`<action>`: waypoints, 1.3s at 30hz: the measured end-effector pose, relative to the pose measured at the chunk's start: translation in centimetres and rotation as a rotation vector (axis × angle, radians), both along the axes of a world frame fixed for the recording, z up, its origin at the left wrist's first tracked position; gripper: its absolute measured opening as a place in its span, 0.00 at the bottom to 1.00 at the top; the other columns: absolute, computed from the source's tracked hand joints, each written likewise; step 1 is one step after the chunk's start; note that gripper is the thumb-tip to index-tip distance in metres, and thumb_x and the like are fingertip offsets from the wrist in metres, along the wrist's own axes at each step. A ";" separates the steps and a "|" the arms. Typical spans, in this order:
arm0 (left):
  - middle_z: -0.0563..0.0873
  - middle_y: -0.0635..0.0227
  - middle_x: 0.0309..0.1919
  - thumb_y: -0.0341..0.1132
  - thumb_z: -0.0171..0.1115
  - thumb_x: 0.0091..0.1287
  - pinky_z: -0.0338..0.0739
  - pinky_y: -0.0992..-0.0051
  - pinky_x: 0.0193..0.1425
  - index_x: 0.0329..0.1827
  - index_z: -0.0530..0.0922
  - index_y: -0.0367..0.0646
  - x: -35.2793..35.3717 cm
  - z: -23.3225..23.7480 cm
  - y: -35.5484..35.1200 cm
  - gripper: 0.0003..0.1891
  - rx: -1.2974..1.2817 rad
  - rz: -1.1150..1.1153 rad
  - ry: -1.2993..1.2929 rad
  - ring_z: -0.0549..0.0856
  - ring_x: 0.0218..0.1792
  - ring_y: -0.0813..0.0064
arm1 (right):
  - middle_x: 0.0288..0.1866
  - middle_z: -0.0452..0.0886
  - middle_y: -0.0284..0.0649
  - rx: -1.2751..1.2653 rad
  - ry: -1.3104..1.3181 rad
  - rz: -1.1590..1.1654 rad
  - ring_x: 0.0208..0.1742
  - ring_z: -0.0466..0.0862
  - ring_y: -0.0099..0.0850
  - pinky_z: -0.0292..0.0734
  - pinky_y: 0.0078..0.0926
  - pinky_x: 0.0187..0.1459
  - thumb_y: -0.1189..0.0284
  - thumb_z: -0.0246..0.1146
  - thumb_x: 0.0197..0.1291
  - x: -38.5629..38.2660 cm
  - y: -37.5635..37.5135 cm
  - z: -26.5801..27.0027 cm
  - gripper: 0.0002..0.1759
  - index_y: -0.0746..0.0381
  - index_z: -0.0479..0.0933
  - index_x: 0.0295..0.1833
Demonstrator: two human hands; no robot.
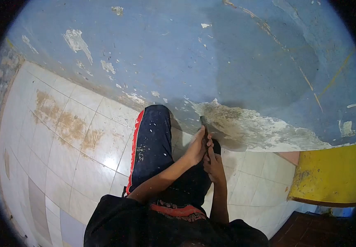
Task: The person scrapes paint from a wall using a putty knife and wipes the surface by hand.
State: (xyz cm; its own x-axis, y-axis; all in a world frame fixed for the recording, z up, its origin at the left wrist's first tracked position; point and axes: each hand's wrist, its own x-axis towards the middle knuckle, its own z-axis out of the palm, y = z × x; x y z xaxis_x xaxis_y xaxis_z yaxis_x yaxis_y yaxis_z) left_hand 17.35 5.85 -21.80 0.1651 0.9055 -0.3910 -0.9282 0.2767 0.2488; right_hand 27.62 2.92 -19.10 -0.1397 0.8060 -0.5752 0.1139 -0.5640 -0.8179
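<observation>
We find no text, label, brand, number or sign that we can read anywhere in view.

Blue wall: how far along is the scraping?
Done: a bare, pale patch runs along the wall's base, right of the hands. In hand: left hand and right hand both grip a scraper, blade at the patch's left edge. Left: most of the blue wall above is painted, with scattered flaked spots.
</observation>
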 end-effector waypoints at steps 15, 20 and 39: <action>0.68 0.79 0.25 0.55 0.52 0.66 0.68 0.82 0.33 0.33 0.69 0.50 -1.3 0.2 1.4 0.18 -0.095 0.130 0.159 0.69 0.26 0.85 | 0.15 0.66 0.28 0.872 -0.136 0.227 0.13 0.62 0.17 0.54 0.12 0.17 0.57 0.51 0.67 -1.7 1.1 -4.3 0.21 0.61 0.68 0.26; 0.65 0.78 0.20 0.53 0.49 0.68 0.65 0.83 0.25 0.30 0.65 0.49 -6.1 -0.8 3.1 0.18 0.140 0.322 0.153 0.64 0.20 0.86 | 0.17 0.65 0.27 0.349 0.100 0.189 0.17 0.62 0.15 0.53 0.13 0.19 0.58 0.49 0.68 -6.8 3.9 -1.0 0.22 0.66 0.76 0.35; 0.60 0.78 0.17 0.56 0.45 0.68 0.65 0.82 0.28 0.23 0.60 0.52 -1.4 -2.0 1.8 0.22 0.035 0.118 0.052 0.62 0.19 0.82 | 0.21 0.67 0.28 0.300 -0.055 0.248 0.25 0.65 0.19 0.62 0.20 0.26 0.55 0.54 0.64 -0.2 3.0 -4.9 0.26 0.73 0.75 0.36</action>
